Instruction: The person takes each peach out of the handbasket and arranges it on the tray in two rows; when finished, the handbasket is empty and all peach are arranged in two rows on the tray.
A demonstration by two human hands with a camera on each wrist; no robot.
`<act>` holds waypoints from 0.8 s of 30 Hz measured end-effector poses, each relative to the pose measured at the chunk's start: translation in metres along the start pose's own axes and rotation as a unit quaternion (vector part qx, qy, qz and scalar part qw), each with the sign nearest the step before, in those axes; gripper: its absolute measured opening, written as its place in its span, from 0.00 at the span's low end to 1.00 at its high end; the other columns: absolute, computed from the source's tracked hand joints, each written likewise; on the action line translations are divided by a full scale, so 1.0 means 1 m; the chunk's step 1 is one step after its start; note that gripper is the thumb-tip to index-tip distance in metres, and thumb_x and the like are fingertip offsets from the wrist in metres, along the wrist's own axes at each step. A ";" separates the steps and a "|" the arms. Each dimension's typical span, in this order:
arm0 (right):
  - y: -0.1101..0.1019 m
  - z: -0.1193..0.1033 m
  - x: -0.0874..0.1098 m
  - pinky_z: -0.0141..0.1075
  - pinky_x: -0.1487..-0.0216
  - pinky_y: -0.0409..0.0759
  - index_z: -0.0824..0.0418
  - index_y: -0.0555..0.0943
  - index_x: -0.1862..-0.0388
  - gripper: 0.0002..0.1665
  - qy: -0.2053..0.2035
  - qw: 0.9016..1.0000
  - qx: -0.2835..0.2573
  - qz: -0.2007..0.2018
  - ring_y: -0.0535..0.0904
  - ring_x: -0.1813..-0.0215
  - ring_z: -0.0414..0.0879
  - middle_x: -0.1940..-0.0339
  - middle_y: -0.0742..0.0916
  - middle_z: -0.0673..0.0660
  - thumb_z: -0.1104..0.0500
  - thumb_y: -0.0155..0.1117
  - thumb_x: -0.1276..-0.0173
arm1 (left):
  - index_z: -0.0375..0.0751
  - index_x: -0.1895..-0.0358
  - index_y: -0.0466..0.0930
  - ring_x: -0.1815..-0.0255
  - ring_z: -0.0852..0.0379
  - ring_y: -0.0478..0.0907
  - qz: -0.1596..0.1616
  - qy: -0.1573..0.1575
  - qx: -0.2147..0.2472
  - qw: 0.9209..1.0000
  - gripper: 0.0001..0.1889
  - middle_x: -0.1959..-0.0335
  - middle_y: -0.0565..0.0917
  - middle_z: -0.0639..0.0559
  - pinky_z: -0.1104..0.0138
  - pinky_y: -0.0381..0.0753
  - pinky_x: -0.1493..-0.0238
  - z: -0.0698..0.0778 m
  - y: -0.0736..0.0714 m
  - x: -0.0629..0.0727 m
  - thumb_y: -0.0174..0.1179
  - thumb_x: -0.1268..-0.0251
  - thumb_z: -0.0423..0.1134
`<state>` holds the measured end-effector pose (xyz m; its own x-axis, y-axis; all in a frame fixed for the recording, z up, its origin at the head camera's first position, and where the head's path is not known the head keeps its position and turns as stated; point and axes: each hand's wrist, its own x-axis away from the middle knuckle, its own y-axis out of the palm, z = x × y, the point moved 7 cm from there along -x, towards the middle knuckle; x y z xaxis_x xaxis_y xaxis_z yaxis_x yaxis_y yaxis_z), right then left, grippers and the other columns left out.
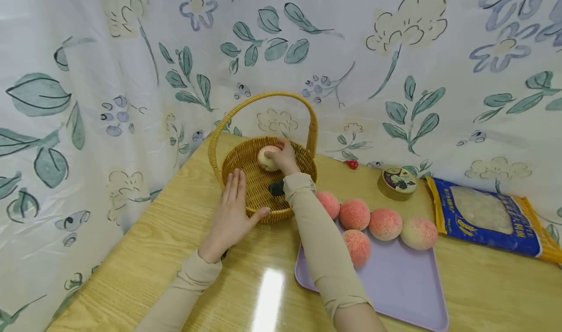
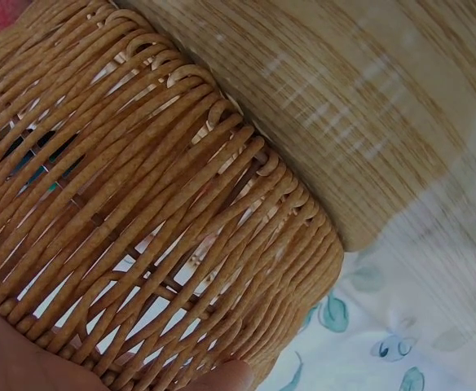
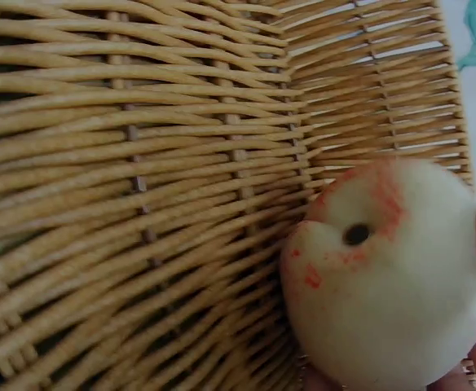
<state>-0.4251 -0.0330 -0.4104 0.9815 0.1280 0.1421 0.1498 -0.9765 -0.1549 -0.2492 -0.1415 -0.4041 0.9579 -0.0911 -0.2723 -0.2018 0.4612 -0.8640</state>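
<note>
Inside the round wicker basket [image 1: 262, 215] with its tall handle, my right hand [image 1: 286, 157] holds a pale peach [image 1: 267, 158] near the far side. The right wrist view shows this peach [image 3: 385, 285] close to the woven base and wall, its stem hollow facing the camera and red specks around it. My left hand [image 1: 229, 221] rests on the basket's near left rim, fingers straight and thumb spread. From the left wrist, the basket's outer wall [image 2: 156, 204] fills most of the view.
Several pink peaches [image 1: 385, 224] sit along the far part of a lilac tray [image 1: 404, 278], right of the basket and partly under my right arm. Behind stand a round tin [image 1: 397, 183] and a small red item [image 1: 351, 164]. A blue and yellow packet [image 1: 487, 215] lies farther right, by the floral curtain.
</note>
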 end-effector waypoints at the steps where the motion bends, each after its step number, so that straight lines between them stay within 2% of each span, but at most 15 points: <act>1: 0.003 0.001 0.000 0.48 0.30 0.69 0.59 0.60 0.25 0.40 0.004 1.000 0.007 -0.009 0.65 0.27 0.58 0.28 0.69 0.63 0.68 0.63 0.34 | 0.31 0.23 0.35 0.20 0.36 0.38 0.001 -0.001 0.001 1.000 0.57 0.21 0.38 0.35 0.46 0.47 0.23 0.000 -0.001 0.000 0.50 0.38 0.71; 7: 0.022 0.005 0.001 0.50 0.34 0.73 0.57 0.58 0.24 0.46 0.012 0.993 0.087 -0.085 0.67 0.29 0.59 0.27 0.67 0.64 0.66 0.68 0.38 | 0.32 0.23 0.34 0.20 0.36 0.37 -0.008 -0.008 -0.006 1.000 0.57 0.21 0.38 0.34 0.48 0.45 0.22 0.000 -0.005 0.000 0.52 0.38 0.68; 9: 0.026 0.004 0.001 0.50 0.34 0.73 0.57 0.58 0.24 0.47 0.000 0.989 0.110 -0.097 0.68 0.30 0.59 0.28 0.68 0.64 0.66 0.69 0.39 | 0.32 0.23 0.33 0.20 0.36 0.37 -0.011 -0.010 -0.006 1.000 0.57 0.21 0.37 0.35 0.48 0.45 0.22 0.000 -0.005 0.000 0.53 0.38 0.68; 12: 0.026 0.002 0.001 0.49 0.33 0.71 0.58 0.59 0.25 0.46 -0.020 0.986 0.134 -0.094 0.69 0.31 0.59 0.29 0.70 0.64 0.67 0.70 0.40 | 0.31 0.23 0.34 0.20 0.36 0.37 -0.010 -0.010 -0.007 1.000 0.56 0.21 0.37 0.35 0.48 0.45 0.22 0.000 -0.005 0.000 0.54 0.38 0.67; 18: 0.022 0.002 0.004 0.49 0.34 0.73 0.57 0.64 0.29 0.44 -0.023 0.989 0.119 -0.082 0.72 0.34 0.58 0.32 0.73 0.63 0.68 0.71 0.43 | 0.30 0.23 0.36 0.20 0.36 0.38 -0.009 -0.006 -0.004 1.000 0.56 0.21 0.39 0.34 0.47 0.47 0.22 0.001 -0.003 0.000 0.54 0.38 0.67; 24: 0.022 -0.005 0.008 0.49 0.37 0.75 0.56 0.62 0.27 0.44 -0.034 0.994 0.061 -0.089 0.71 0.32 0.58 0.29 0.69 0.62 0.69 0.69 0.41 | 0.30 0.24 0.36 0.20 0.36 0.39 -0.006 -0.001 -0.006 1.000 0.56 0.21 0.39 0.34 0.48 0.46 0.22 0.000 -0.002 0.001 0.54 0.38 0.66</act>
<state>-0.4146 -0.0547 -0.4075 0.9437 0.3115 0.1116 0.3301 -0.9100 -0.2510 -0.2482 -0.1421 -0.4022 0.9606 -0.0939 -0.2616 -0.1935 0.4498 -0.8719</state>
